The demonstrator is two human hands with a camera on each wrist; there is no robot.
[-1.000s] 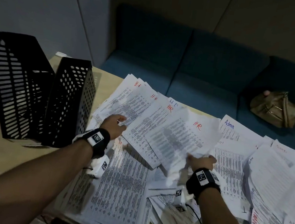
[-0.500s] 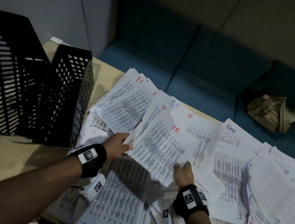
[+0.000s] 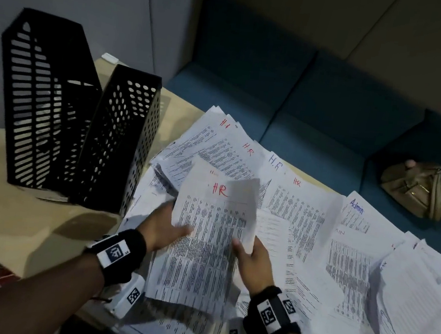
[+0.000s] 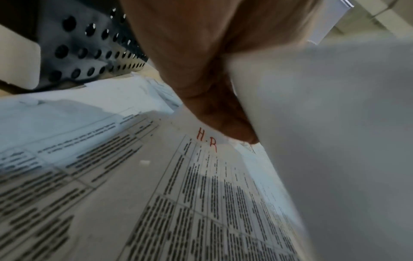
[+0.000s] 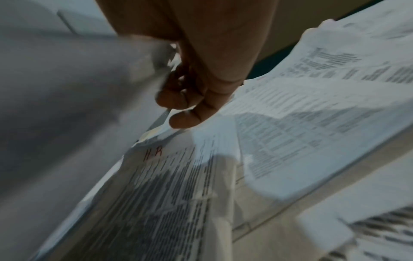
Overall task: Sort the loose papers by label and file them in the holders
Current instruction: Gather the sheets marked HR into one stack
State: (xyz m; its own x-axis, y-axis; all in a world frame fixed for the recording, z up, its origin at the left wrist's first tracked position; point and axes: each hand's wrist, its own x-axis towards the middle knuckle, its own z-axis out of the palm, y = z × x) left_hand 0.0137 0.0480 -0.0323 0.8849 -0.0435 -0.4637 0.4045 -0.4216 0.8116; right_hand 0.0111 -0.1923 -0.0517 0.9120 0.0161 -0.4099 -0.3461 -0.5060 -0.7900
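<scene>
Both hands hold a small stack of printed sheets marked "HR" in red [image 3: 212, 221], lifted off the pile. My left hand [image 3: 167, 227] grips its left edge, thumb on top; the left wrist view shows the fingers [image 4: 225, 121] curled under the stack [image 4: 335, 141]. My right hand [image 3: 250, 256] pinches the right edge, and its fingers [image 5: 190, 104] curl behind the paper [image 5: 67, 106]. Many loose papers [image 3: 305, 213] labelled HR, and one labelled Admin [image 3: 355, 211], cover the table. Two black perforated holders [image 3: 117, 137] [image 3: 41, 97] stand at the left.
The tan table [image 3: 26, 226] has bare surface in front of the holders. A blue sofa [image 3: 304, 107] runs behind the table, with a tan handbag [image 3: 419, 188] on it at the right. More sheets [image 3: 417, 316] lie at the far right.
The HR sheets spread between the hands have been gathered into one stack and lifted upright. Both hands moved closer together, toward the near middle of the pile.
</scene>
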